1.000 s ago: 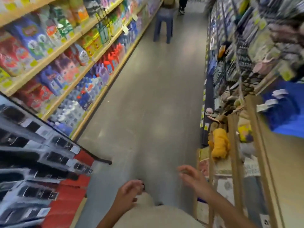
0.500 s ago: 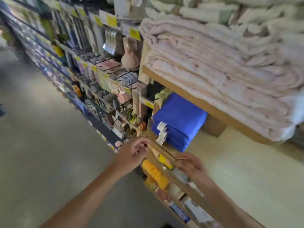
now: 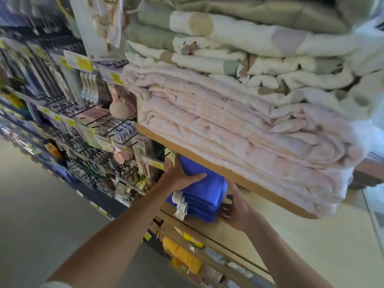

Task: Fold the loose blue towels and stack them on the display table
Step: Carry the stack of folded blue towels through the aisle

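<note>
A stack of folded blue towels with white tags lies on the pale wooden display table, tucked under an upper shelf board. My left hand grips the stack's top left corner, thumb laid across the top towel and fingers hidden behind it. My right hand holds the stack's right side, fingers curled against the layered edges. No loose towel shows in view.
Pink folded blankets and cream and green ones fill the upper shelf, which overhangs the stack closely. Peg hooks with hair accessories stand at the left. A yellow item sits below the table's front edge. Grey aisle floor lies at the lower left.
My view swung from the aisle to the towel shelf. Both hands rose from the table's front edge and closed on the blue stack, one on each side.
</note>
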The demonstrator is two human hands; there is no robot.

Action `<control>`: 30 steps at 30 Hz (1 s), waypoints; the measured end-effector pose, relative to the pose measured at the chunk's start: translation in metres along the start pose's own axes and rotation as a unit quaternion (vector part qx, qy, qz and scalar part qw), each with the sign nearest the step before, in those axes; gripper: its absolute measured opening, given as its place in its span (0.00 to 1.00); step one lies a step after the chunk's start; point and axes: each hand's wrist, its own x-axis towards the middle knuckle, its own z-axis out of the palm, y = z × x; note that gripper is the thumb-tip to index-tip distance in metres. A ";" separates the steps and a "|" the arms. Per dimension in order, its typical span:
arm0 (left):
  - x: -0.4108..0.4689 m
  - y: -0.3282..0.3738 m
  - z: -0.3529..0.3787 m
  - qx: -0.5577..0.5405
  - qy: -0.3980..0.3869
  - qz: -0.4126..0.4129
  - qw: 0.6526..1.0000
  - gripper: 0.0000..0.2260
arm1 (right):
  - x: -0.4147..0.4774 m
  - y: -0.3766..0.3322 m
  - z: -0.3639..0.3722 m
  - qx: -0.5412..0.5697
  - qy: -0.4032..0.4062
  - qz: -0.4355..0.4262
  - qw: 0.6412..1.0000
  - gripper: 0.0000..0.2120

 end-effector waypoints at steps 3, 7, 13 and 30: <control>0.003 -0.008 0.004 -0.017 0.005 0.031 0.999 0.69 | -0.005 0.005 0.004 -0.015 -0.003 -0.012 1.000 0.22; -0.007 -0.018 0.020 -0.062 -0.030 0.075 0.995 0.60 | -0.023 0.023 -0.001 -0.020 -0.018 -0.050 0.998 0.38; -0.038 -0.007 0.071 -0.098 -0.012 0.146 0.984 0.50 | -0.067 0.057 -0.035 0.081 -0.015 -0.103 0.991 0.32; -0.248 0.210 0.399 -0.092 -0.217 0.342 0.910 0.41 | -0.319 0.124 -0.373 0.182 0.224 -0.311 0.905 0.36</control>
